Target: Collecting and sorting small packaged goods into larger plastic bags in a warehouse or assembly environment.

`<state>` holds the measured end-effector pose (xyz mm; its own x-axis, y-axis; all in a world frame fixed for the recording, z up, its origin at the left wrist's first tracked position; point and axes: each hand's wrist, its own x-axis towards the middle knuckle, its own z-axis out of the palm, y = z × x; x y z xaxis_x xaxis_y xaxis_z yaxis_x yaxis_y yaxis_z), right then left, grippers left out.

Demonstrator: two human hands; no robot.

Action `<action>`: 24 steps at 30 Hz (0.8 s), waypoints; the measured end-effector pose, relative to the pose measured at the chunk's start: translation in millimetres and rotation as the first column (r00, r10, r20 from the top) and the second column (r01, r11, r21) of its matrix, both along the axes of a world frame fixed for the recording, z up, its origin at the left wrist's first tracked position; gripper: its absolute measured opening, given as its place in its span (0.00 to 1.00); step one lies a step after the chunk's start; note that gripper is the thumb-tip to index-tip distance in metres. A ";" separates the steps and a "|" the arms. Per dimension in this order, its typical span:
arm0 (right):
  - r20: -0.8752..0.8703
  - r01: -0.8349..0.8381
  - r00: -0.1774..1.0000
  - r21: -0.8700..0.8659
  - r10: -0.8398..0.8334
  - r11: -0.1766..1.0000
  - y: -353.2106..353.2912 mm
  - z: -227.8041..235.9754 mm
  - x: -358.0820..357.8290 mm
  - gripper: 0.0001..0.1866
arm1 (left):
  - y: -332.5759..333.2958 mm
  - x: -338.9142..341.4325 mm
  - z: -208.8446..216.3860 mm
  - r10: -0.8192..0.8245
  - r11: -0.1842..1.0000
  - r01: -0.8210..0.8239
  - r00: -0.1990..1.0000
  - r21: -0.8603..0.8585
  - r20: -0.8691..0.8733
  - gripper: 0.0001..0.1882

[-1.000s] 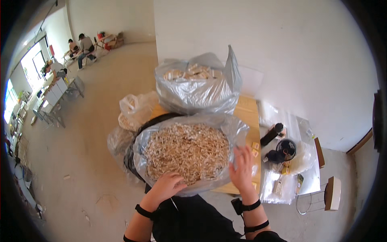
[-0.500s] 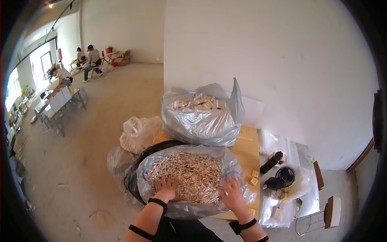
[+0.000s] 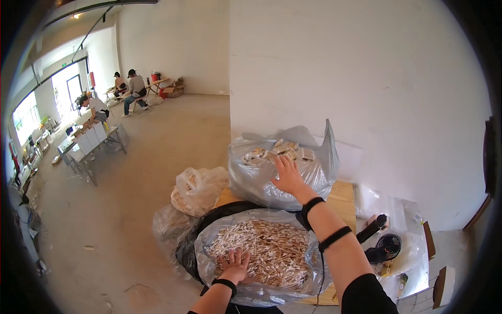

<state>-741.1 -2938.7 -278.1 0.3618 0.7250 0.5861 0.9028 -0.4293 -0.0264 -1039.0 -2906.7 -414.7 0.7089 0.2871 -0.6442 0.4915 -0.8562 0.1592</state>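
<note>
A wide pile of loose cotton swabs (image 3: pixel 266 246) with wooden sticks fills a grey plastic bag (image 3: pixel 206 230) right before me. My left hand (image 3: pixel 235 267) rests on the near left part of the pile, fingers spread. Farther off, my right arm reaches over to a second grey plastic bag (image 3: pixel 261 183), which bulges with small white and tan boxes (image 3: pixel 298 152). My right hand (image 3: pixel 288 175) is at the front of that bag, fingertips up by the boxes, fingers apart and holding nothing I can see.
Both bags stand on a wooden table (image 3: pixel 342 201). Left of it are a clear bag (image 3: pixel 201 186) of swabs and a black bag edge (image 3: pixel 222 212). At right lie a black bottle (image 3: pixel 372 228) and a small black fan (image 3: pixel 388 246). People (image 3: pixel 137 89) sit at tables far left.
My right hand has left the near right edge of the swab bag and moved forward to the bag of boxes. My left hand stays on the swabs. The view has shifted.
</note>
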 end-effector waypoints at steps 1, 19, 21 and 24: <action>0.025 0.048 0.999 -0.014 -0.048 0.999 4.8 -2.4 4.7 0.33 | 0.1 -1.7 2.3 -0.001 1.000 0.001 1.000 -0.004 0.025 0.33; -0.347 -0.164 0.911 0.194 0.223 0.967 -16.6 -53.4 -59.2 0.09 | 12.8 4.0 -31.0 -0.080 0.990 0.066 0.991 0.125 0.108 0.63; -0.409 0.056 0.911 0.249 0.053 0.967 4.8 -43.4 -32.0 0.09 | 20.3 -6.1 -30.9 -0.032 0.992 0.018 0.993 0.121 0.110 0.63; -0.366 0.219 0.911 0.044 -0.188 0.975 1.4 -61.9 -4.9 0.17 | 15.6 -5.4 -26.4 -0.029 0.996 0.020 0.994 0.087 0.101 0.61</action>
<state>-746.0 -2937.3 -340.0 0.6926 0.5682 0.4443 0.7197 -0.5847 -0.3743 -1044.4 -2891.1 -441.1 0.7774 0.3196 -0.5418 0.4549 -0.8805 0.1333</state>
